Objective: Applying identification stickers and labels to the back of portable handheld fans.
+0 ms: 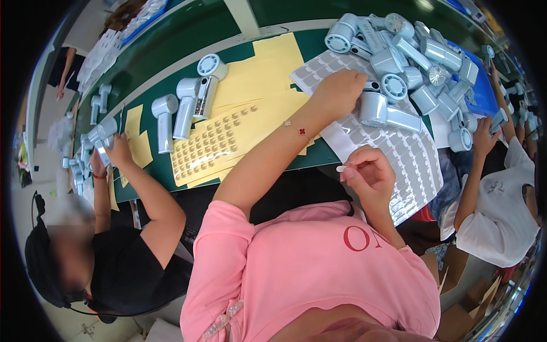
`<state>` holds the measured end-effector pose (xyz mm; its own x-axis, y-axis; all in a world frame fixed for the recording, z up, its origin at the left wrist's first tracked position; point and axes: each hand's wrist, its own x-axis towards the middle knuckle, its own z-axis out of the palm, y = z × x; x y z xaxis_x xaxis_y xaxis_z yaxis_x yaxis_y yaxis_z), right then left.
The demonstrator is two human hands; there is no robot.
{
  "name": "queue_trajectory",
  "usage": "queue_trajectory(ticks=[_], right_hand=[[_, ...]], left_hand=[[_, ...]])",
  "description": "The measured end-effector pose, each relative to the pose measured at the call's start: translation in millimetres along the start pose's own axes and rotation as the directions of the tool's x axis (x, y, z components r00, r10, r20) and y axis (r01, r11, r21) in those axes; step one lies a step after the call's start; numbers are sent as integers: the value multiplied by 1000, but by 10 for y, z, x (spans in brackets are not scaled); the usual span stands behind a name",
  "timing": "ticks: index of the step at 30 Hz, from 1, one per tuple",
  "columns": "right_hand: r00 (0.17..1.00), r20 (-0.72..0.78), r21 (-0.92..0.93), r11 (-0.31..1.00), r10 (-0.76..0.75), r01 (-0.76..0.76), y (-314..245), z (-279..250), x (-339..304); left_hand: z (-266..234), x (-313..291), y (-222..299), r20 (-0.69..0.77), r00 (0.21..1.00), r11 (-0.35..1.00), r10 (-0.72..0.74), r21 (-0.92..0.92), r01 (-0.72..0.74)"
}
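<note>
My left hand [341, 96] stretches across the table with its fingers closed around the handle end of a light blue handheld fan [394, 87]. Part of that handle, with a dark panel, shows beside the fingertips. Just below lies another light blue fan [393, 117] on a grey-and-white sticker sheet [393, 162]. My right hand [371, 171] is raised over the sheet's near edge, thumb and fingers pinched. A small whitish piece [341, 169] shows at its fingertips; its kind is too small to make out.
A heap of light blue fans [421, 51] fills the back right by a blue tray [483, 85]. Yellow sheets with small dark marks [213, 137] lie left of my arm, near several standing fans [165, 122]. Co-workers sit on both sides, a person in black [131, 268] at left.
</note>
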<state>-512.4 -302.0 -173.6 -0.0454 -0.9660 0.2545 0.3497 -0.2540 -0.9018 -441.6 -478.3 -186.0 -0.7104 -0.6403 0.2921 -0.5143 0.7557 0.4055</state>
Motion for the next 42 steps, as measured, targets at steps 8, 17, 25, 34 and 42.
queue_trajectory(ticks=[8,17,25,34,42], right_hand=[[951,-243,-163,959,188,-231,67,-359,227],[990,-125,-322,940,72,-109,101,-459,499],[995,-96,-465,882,35,-76,134,-436,445],[972,17,-211,952,233,-224,386,469,762],[984,17,-631,765,179,-129,1073,743,1372]], left_hand=[[-419,-69,-16,74,981,973,-180,-131,189],[-692,-873,-256,315,893,-323,-322,-923,210],[-716,-1349,-284,217,849,-547,-481,-831,-98],[-1070,-1732,-357,-156,653,124,-741,-988,-95],[-844,-1727,-618,-62,647,319,-760,-903,289]])
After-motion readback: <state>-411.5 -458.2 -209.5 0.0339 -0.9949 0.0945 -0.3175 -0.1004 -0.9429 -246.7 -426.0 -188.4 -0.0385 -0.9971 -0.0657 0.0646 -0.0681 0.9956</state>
